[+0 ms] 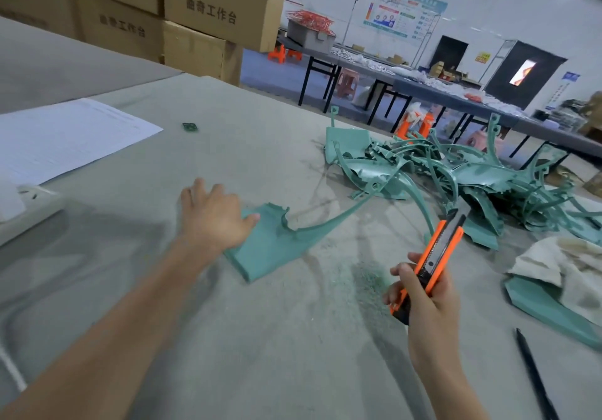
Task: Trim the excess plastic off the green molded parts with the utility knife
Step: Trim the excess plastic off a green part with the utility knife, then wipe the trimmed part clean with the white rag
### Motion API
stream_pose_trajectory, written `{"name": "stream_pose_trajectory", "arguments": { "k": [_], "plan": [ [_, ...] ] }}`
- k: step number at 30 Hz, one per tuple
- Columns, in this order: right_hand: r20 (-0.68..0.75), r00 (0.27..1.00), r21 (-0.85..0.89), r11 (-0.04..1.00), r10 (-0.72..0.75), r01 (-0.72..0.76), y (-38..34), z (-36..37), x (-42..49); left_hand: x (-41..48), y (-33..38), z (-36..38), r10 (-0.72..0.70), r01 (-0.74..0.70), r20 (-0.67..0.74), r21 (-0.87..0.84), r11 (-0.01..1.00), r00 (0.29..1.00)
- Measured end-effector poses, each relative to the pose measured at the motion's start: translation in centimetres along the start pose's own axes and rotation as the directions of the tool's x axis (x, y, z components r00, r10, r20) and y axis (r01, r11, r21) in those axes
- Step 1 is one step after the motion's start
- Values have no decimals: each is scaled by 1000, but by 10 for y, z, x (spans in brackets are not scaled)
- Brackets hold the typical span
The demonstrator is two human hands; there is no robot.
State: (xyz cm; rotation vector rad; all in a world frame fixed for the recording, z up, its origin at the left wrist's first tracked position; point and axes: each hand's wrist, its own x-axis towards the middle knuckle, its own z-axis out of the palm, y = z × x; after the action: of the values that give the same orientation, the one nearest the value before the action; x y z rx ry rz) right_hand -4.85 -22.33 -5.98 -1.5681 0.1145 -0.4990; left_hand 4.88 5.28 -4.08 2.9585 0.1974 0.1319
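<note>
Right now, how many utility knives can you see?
1: the orange utility knife, gripped in the right hand at the lower right of the view. More could lie hidden under the pile of green parts or the cloth.

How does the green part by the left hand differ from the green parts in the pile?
The single green part lies flat; the pile is tangled, with pieces sticking up. The left hand touches the single green part; nothing touches the pile. Both are the same teal plastic.

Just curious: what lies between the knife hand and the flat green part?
Grey table cover dusted with green shavings; head view shows nothing else between the right hand, gripping the utility knife, and the green part.
</note>
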Motion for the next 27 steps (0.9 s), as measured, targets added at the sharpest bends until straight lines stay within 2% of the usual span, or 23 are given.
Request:
{"name": "stream_pose_trajectory", "arguments": {
  "k": [2, 8, 9, 11, 13, 14, 17, 18, 20, 22, 23, 25, 26, 27],
  "plan": [
    [11, 999, -46, 998, -33, 34, 1, 1, 1, 10, -11, -2, 3, 2, 160, -35, 999, 987],
    [1, 1000, -87, 996, 4, -4, 4, 2, 1, 25, -15, -12, 38, -44, 214, 25, 999, 976],
    [-11, 1000, -87, 996, -2, 1, 4, 1, 0, 26, -15, -14, 40, -33, 238, -30, 999, 971],
    [-39, 999, -90, 996, -20, 17, 4, 0, -2, 27, -18, -20, 69, 19, 274, -304, 953, 959],
    [-58, 997, -103, 994, -41, 35, 1, -1, -3, 26, -19, -33, 111, 74, 251, -626, 776, 962],
    [-69, 997, -109, 993, -44, 36, 2, -2, -3, 23, -17, -41, 114, 80, 223, -705, 704, 968],
    [-104, 993, -99, 994, -60, 50, 1, -3, -5, 7, -13, -62, 48, 63, 114, -797, 601, 992],
    [-114, 992, -93, 994, -59, 48, 3, -4, -4, -3, -10, -68, 10, 68, 85, -851, 520, 996],
    [-132, 989, -96, 993, -74, 62, 3, -6, -4, -28, -5, -77, -38, 99, 92, -963, 249, 995],
    [-135, 987, -89, 994, -82, 70, 7, -10, -3, -64, 4, -85, -38, 166, 170, -982, -90, 985],
    [-150, 986, -81, 995, -73, 62, 8, -11, -3, -87, 8, -86, 8, 204, 207, -954, -220, 978],
    [-166, 984, -79, 995, -70, 57, 15, -9, 0, -138, 13, -77, 175, 314, 265, -866, -389, 948],
    [-133, 988, -93, 994, -75, 62, 20, -8, 0, -167, 12, -67, 290, 390, 286, -820, -420, 913],
    [-94, 993, -98, 993, -71, 62, 22, -6, -2, -195, 13, -54, 428, 492, 314, -768, -411, 847]
  ]
}}
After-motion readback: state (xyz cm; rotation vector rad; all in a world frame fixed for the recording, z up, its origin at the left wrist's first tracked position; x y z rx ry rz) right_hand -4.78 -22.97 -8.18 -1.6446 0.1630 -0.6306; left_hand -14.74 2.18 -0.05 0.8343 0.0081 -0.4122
